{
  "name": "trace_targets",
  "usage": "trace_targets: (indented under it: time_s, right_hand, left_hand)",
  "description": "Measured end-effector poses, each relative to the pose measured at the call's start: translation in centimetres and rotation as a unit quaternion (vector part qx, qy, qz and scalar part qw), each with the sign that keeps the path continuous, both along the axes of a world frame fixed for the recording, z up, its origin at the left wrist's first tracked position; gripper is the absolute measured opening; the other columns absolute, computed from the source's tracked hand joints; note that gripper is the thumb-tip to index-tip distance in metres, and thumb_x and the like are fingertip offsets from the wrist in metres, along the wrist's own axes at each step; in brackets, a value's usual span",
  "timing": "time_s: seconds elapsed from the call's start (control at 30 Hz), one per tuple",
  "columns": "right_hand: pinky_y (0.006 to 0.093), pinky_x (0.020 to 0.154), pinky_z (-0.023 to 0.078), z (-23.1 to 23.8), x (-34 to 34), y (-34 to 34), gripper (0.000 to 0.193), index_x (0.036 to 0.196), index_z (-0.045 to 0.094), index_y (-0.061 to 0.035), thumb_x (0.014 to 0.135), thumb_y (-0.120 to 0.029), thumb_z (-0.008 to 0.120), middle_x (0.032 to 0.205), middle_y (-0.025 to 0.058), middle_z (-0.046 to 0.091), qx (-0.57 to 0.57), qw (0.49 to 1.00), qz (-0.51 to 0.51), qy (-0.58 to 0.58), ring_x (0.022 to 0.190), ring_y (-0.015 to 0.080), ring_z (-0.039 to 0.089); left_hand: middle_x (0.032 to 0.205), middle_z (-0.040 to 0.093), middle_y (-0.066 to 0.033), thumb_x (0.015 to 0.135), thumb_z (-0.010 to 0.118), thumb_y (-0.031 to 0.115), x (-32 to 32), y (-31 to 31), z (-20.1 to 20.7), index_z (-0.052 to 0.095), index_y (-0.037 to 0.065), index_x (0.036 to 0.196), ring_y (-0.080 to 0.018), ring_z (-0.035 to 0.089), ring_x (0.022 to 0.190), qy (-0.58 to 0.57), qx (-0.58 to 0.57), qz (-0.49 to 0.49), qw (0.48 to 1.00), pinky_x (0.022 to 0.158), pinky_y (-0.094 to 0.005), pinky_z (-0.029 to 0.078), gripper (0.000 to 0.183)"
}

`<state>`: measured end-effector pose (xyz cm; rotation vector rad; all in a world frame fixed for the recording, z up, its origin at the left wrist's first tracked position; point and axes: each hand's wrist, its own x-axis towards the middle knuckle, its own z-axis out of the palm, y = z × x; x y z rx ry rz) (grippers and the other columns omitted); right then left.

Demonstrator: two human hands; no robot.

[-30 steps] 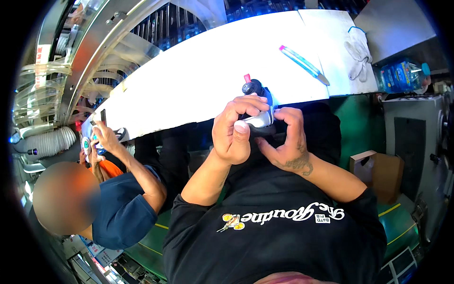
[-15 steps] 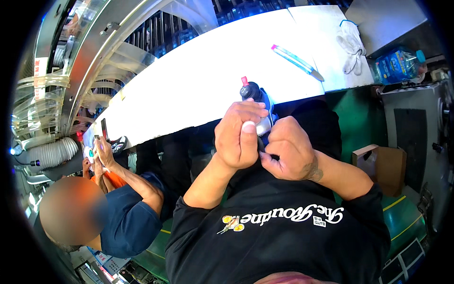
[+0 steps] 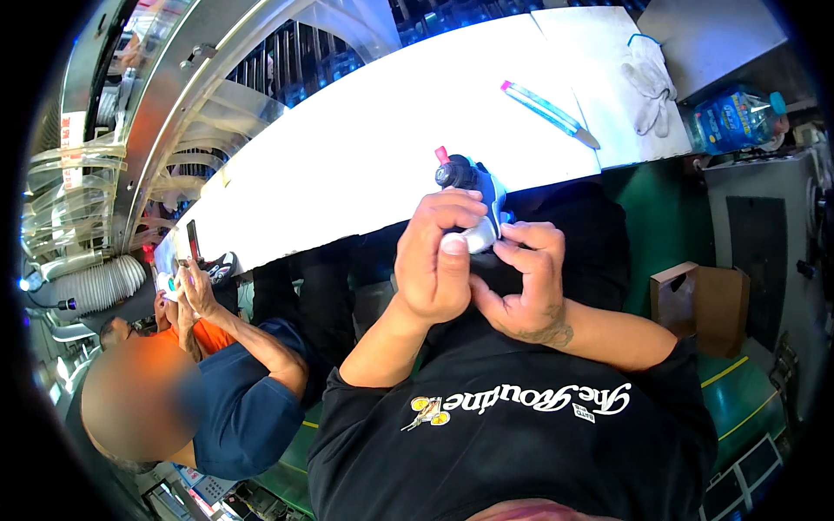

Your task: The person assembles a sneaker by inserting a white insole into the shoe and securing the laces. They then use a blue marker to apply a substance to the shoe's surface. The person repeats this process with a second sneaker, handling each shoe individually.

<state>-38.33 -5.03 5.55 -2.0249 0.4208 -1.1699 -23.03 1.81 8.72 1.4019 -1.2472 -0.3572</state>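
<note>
A black, silver-white and blue object point(image 3: 484, 233) with a rounded black end and a red tip is held up in front of my chest, over the table's near edge. Its exact kind is not clear, as my hands cover much of it. My left hand point(image 3: 439, 260) wraps around its left side, thumb laid along the silver part. On the other side my right hand point(image 3: 532, 278) is curled, its fingertips at the object's lower right edge and its thumb close to my left palm. What lies between the right thumb and fingers is dark and hard to make out.
On the white table point(image 3: 382, 148) lie a slim blue tool point(image 3: 550, 113) with a pink end and a pale work glove point(image 3: 648, 85). A blue-labelled bottle point(image 3: 738, 120) stands at right, above an open cardboard box point(image 3: 699, 304). A co-worker point(image 3: 243, 399) handles something at left.
My right hand's fingers have loosened from a tight fist and shifted down the object's edge. The object has tilted slightly, its red tip moving left. The co-worker has shifted a little.
</note>
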Motion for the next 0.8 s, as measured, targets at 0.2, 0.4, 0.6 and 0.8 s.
trace_targets:
  time_s: [0.2, 0.4, 0.6, 0.8]
  right_hand:
    - [0.0409, 0.071, 0.050, 0.8, 0.6, -3.2, 0.054, 0.103, 0.058, -0.0055, 0.064, 0.007, 0.093, 0.101, 0.0127, 0.058, -0.015, 0.995, 0.092, -0.028, 0.085, 0.0315, 0.060]
    - [0.0411, 0.065, 0.048, 1.0, 0.3, -5.4, 0.042, 0.091, 0.059, -0.0067, 0.065, 0.005, 0.089, 0.091, 0.0103, 0.055, -0.014, 0.986, 0.162, -0.023, 0.079, 0.0316, 0.057]
    - [0.0396, 0.063, 0.047, 0.6, -0.8, -8.2, 0.034, 0.088, 0.060, -0.0072, 0.071, 0.000, 0.089, 0.086, 0.0079, 0.055, 0.113, 0.951, 0.286, 0.036, 0.075, 0.0278, 0.058]
    - [0.0367, 0.080, 0.059, -0.1, -0.4, -7.0, 0.054, 0.113, 0.064, -0.0065, 0.077, -0.021, 0.101, 0.106, 0.0094, 0.064, 0.159, 0.962, 0.216, 0.050, 0.087, 0.0266, 0.066]
  left_hand:
    - [0.117, 0.072, -0.0212, 0.120, 0.041, 0.031, 0.7, -0.5, 0.6, 0.069, -0.004, 0.114, -0.0346, 0.071, 0.116, -0.052, 0.008, -0.012, 0.999, 0.105, -0.0471, 0.054, 0.045]
    - [0.114, 0.073, -0.0216, 0.100, 0.078, 0.043, 1.9, -0.8, -0.2, 0.070, -0.004, 0.113, -0.0362, 0.073, 0.108, -0.135, -0.025, -0.063, 0.989, 0.097, -0.0490, 0.058, 0.049]
    - [0.108, 0.073, -0.0205, 0.078, 0.100, 0.029, 2.2, -0.8, -0.6, 0.072, -0.001, 0.108, -0.0381, 0.075, 0.105, -0.151, -0.048, -0.135, 0.978, 0.099, -0.0527, 0.059, 0.051]
    - [0.107, 0.076, -0.0203, 0.081, 0.096, 0.022, 3.4, -0.1, 0.1, 0.073, 0.000, 0.109, -0.0384, 0.078, 0.108, -0.129, -0.025, -0.125, 0.983, 0.106, -0.0560, 0.058, 0.043]
